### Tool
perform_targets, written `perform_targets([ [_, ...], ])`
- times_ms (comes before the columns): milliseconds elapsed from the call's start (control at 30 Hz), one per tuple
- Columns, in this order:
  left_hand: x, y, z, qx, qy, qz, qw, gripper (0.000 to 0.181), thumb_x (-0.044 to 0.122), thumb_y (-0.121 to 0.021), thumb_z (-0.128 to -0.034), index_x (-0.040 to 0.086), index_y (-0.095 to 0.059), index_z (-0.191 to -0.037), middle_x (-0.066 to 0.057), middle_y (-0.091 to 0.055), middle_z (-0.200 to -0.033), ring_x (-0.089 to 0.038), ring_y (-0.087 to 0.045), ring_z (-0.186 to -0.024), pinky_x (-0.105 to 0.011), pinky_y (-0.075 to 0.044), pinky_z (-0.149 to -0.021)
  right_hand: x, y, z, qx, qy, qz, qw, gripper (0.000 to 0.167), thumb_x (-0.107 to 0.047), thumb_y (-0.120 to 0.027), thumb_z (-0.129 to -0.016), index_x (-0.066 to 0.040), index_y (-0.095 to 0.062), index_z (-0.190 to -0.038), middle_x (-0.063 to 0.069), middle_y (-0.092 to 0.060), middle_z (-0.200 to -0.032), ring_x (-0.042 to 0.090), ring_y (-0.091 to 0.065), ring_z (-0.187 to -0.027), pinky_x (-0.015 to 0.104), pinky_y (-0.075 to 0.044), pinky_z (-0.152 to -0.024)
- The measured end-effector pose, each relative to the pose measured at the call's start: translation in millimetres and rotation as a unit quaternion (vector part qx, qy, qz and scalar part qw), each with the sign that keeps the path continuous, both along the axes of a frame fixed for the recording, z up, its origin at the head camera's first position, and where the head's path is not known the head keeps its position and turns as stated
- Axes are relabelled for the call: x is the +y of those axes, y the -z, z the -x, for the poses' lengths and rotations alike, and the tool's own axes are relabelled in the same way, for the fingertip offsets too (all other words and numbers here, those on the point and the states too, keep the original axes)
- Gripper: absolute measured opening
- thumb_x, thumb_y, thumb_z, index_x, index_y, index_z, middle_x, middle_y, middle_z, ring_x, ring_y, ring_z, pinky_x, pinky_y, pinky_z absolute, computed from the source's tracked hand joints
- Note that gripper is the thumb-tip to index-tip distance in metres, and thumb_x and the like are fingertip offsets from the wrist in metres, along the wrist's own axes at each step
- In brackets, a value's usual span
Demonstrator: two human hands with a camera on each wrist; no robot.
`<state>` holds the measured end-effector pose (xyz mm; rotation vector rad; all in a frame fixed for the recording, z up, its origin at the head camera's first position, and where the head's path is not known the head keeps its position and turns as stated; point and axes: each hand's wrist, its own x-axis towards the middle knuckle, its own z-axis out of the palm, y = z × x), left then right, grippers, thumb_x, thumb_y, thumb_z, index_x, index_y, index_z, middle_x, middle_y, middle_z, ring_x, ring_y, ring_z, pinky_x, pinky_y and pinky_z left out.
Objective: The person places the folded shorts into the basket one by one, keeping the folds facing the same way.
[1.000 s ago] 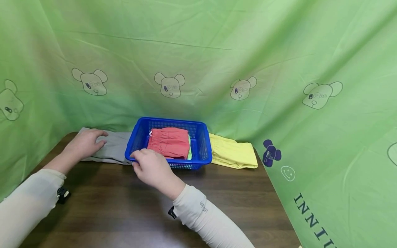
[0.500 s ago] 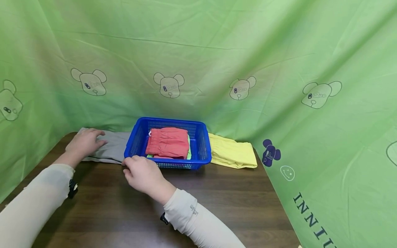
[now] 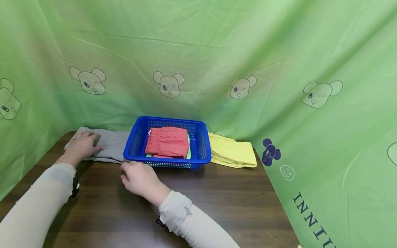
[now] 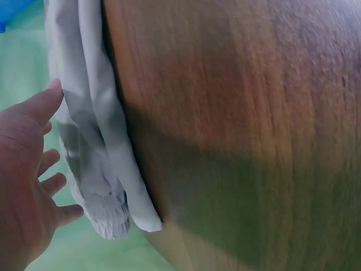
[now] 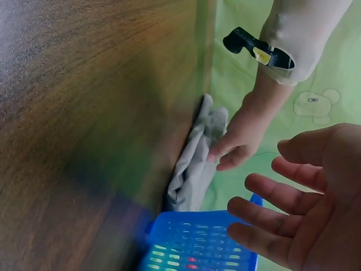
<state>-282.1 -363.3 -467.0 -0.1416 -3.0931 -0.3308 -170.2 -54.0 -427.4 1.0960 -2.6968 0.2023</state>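
Note:
Folded grey cloth (image 3: 113, 146) lies at the table's left back, its right end against the blue basket (image 3: 167, 160). Over its left part is my left hand (image 3: 81, 146), fingers spread and relaxed; in the left wrist view the hand (image 4: 22, 169) is beside the cloth (image 4: 101, 124), and whether it touches is unclear. My right hand (image 3: 141, 179) hovers near the basket's front left corner, holding nothing; the right wrist view shows its fingers loosely bent (image 5: 304, 203). Inside the basket a folded red garment (image 3: 169, 142) lies on light green cloth (image 3: 189, 151).
Folded yellow cloth (image 3: 234, 151) lies right of the basket on the brown wooden table (image 3: 217, 203). A green curtain (image 3: 198, 51) with printed bear heads hangs behind and at both sides.
My right hand has let go of the red garment's side of the basket and moved left and toward the front. The left hand has shifted slightly left over the grey cloth.

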Motion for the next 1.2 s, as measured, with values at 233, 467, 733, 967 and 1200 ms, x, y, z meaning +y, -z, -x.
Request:
perform_targets([
  [233, -0.4, 5.0, 0.0, -0.02, 0.003, 0.01, 0.9997, 0.078, 0.049, -0.069, -0.0943, -0.006, -0.046, -0.144, -0.039, -0.034, -0.147, -0.064, -0.027, -0.13, -0.085, -0.026, -0.097, -3, 2.2, 1.1, -0.014, 0.003, -0.002, 0.9999, 0.025, -0.037, -0.066, -0.099, -0.029, -0.071, -0.122, -0.014, -0.072, -0.108, 0.003, -0.07, -0.093, 0.019, -0.056, -0.077],
  [467, 1.6, 8.9, -3.8, -0.042, -0.002, 0.005, 0.9991, 0.076, 0.048, -0.068, -0.0955, -0.005, -0.046, -0.145, -0.04, -0.028, -0.15, -0.064, -0.02, -0.134, -0.085, -0.022, -0.099, -9, 7.1, 1.9, -0.023, 0.013, -0.01, 0.9996, 0.026, -0.038, -0.067, -0.098, -0.03, -0.071, -0.122, -0.014, -0.072, -0.107, 0.004, -0.07, -0.093, 0.02, -0.056, -0.077],
  [733, 2.4, 12.3, -7.0, -0.061, -0.001, -0.002, 0.9981, 0.072, 0.043, -0.067, -0.0964, -0.006, -0.046, -0.145, -0.04, -0.026, -0.151, -0.064, -0.017, -0.136, -0.084, -0.016, -0.102, -13, 15.0, 5.8, -0.022, 0.02, -0.019, 0.9994, 0.024, -0.038, -0.068, -0.097, -0.03, -0.072, -0.119, -0.014, -0.07, -0.104, 0.005, -0.069, -0.091, 0.019, -0.055, -0.074],
  [967, 0.9, 9.4, -11.0, -0.088, 0.009, -0.007, 0.9961, 0.069, 0.038, -0.068, -0.0966, -0.005, -0.046, -0.145, -0.041, -0.027, -0.151, -0.065, -0.018, -0.137, -0.084, -0.014, -0.104, -13, 22.2, 10.8, -0.045, 0.034, -0.011, 0.9984, 0.024, -0.037, -0.068, -0.097, -0.03, -0.072, -0.12, -0.014, -0.071, -0.108, 0.005, -0.069, -0.095, 0.02, -0.055, -0.079],
  [1200, 0.8, 6.3, -12.9, -0.101, 0.014, -0.001, 0.9947, 0.068, 0.037, -0.07, -0.0956, -0.003, -0.047, -0.145, -0.041, -0.028, -0.151, -0.066, -0.019, -0.136, -0.084, -0.015, -0.104, -14, 24.6, 14.6, -0.058, 0.03, -0.015, 0.9978, 0.022, -0.036, -0.068, -0.097, -0.03, -0.073, -0.118, -0.013, -0.07, -0.106, 0.006, -0.067, -0.094, 0.02, -0.055, -0.078],
])
